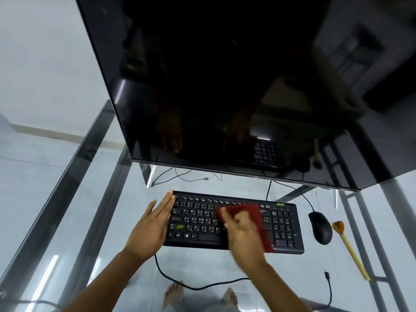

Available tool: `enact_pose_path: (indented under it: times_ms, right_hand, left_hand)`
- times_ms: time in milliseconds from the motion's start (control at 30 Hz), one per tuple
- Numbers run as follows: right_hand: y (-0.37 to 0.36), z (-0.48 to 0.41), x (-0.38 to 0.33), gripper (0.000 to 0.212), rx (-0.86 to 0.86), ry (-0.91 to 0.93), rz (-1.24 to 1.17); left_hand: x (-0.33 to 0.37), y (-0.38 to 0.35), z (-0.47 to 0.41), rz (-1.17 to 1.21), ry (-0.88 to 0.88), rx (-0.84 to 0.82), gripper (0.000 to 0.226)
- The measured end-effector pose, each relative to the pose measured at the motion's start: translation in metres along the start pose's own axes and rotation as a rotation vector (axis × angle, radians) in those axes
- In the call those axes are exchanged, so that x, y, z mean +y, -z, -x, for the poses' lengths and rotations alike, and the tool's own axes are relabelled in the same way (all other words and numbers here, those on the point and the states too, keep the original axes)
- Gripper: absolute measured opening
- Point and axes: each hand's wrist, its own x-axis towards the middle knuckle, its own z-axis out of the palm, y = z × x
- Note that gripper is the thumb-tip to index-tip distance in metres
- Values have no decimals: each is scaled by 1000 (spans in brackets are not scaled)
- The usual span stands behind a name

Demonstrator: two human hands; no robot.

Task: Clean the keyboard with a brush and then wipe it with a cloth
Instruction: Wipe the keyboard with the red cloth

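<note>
A black keyboard (198,218) lies on the glass desk below the monitor. My left hand (149,226) rests flat with straight fingers against the keyboard's left end. My right hand (242,233), blurred, holds a dark red cloth (253,216) down on the middle-right keys. The cloth hides part of the keys there. A brush (347,246) with an orange tuft and a pale wooden handle lies on the glass, right of the mouse, apart from both hands.
A large dark monitor (225,86) overhangs the back of the desk. A black mouse (320,227) sits right of the keyboard. Cables (180,282) run across the glass desk (94,221), whose metal frame bars show left and right. Bare feet are visible below.
</note>
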Motion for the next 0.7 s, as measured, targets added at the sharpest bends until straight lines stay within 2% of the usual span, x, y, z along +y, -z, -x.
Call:
enact_pose_path:
  times_ms: [67,133,167,267,300,367,433,533,567,633,667,700]
  right_hand:
    - [-13,10,-13,26,-223,140,-55]
    - [-5,12,-4,25,-231,152,-22]
    - [5,16,7,19,-171,117,51]
    - [18,27,53,30,5,-307,73]
    - [20,29,60,40,34,-397,50]
    - [8,27,58,52,55,-424,54]
    - [-12,16,29,52,53,-311,38]
    - [-22,-2,-4,42,-52,-17,25]
    - [-17,-10,-1,38,-60,3,68]
    - [-3,-22,19,24,-22,-201,15]
    - [1,-28,31,24,43,-341,25]
    - [3,-33,34,30,103,-377,85]
  left_hand:
    - [0,0,0,4,-5,1,53]
    - [-2,-3,0,9,-22,2,53]
    - [-4,-4,0,5,-22,6,53]
    - [-8,-9,-1,-19,-6,8,55]
    - [-9,-10,0,-18,-1,3,55]
    - [-9,-11,-1,-16,-3,-7,56]
    - [-10,-10,-1,-12,-7,-6,55]
    - [-11,-8,-1,-8,-21,-9,55]
    - [-11,-8,-1,0,-21,-7,54]
    - [-12,-9,-1,15,-13,4,55]
    - [-11,-9,-1,16,-10,6,55]
    - [-11,-10,-1,14,-5,5,55]
